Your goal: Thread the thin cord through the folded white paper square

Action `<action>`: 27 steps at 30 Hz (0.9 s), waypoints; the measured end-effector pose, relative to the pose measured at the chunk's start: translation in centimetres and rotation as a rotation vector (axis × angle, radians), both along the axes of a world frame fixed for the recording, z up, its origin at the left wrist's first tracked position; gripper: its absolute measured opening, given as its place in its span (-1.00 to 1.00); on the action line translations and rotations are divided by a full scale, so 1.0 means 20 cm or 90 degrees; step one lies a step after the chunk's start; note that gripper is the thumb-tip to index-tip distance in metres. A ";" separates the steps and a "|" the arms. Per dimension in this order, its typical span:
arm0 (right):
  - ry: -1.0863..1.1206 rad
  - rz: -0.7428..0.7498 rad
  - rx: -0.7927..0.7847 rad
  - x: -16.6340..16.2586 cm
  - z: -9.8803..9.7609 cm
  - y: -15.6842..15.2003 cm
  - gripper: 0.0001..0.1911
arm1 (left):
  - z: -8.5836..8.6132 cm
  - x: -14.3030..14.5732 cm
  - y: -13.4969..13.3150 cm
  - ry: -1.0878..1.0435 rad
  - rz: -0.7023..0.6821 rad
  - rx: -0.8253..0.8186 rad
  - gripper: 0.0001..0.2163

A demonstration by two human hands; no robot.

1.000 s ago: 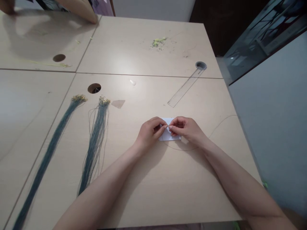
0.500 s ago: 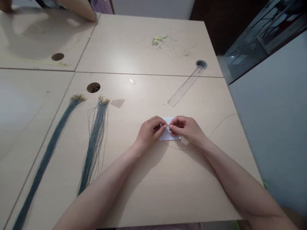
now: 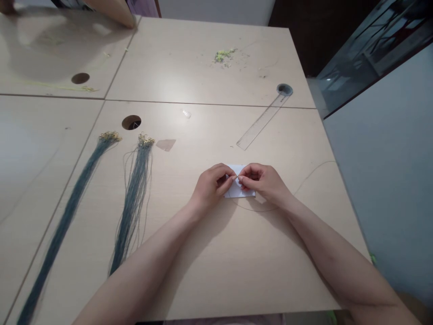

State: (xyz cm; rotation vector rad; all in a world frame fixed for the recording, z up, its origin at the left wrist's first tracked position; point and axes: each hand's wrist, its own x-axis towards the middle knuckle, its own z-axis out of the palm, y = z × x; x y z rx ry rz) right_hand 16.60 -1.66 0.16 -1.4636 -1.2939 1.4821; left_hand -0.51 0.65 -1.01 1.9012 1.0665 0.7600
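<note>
While wrists apart, left hand (image 3: pixel 210 186) and right hand (image 3: pixel 264 181) fingertip-to-fingertip on card (image 3: pixel 241 193).

No legible text, label, brand, number or sign anywhere in view.

Clear ruler (image 3: pixel 261 122), far right of table: any markings too faint and small to read.

White card (image 3: pixel 241 193), near centre: mostly covered by fingers, nothing readable on the part that shows.
</note>
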 end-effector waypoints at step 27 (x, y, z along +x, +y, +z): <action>-0.063 0.010 0.064 -0.01 -0.01 -0.01 -0.94 | -0.01 0.00 0.00 0.000 -0.020 0.012 -0.91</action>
